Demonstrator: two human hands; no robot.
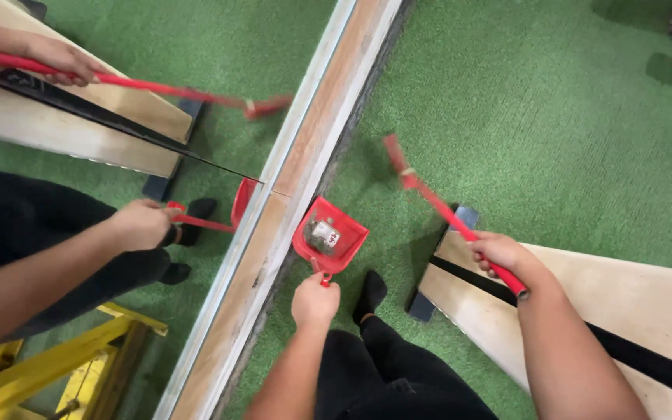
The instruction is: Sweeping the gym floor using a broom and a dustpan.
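My left hand point(315, 299) grips the short handle of a red dustpan point(330, 233) that rests on the green carpet against the base of a wall mirror. Bits of grey and white debris lie in the pan. My right hand point(501, 255) holds a red hand broom point(437, 204) by its handle; the brush end is raised and blurred over the carpet, to the right of the dustpan and apart from it. My black-socked foot point(369, 294) stands just behind the pan.
A wood-framed mirror point(305, 148) runs diagonally and reflects my hands, broom and dustpan on the left. A pale wooden bench point(624, 303) with a black strip stands to the right. Green carpet point(554, 124) covers the floor. A yellow frame point(64, 365) shows in the reflection.
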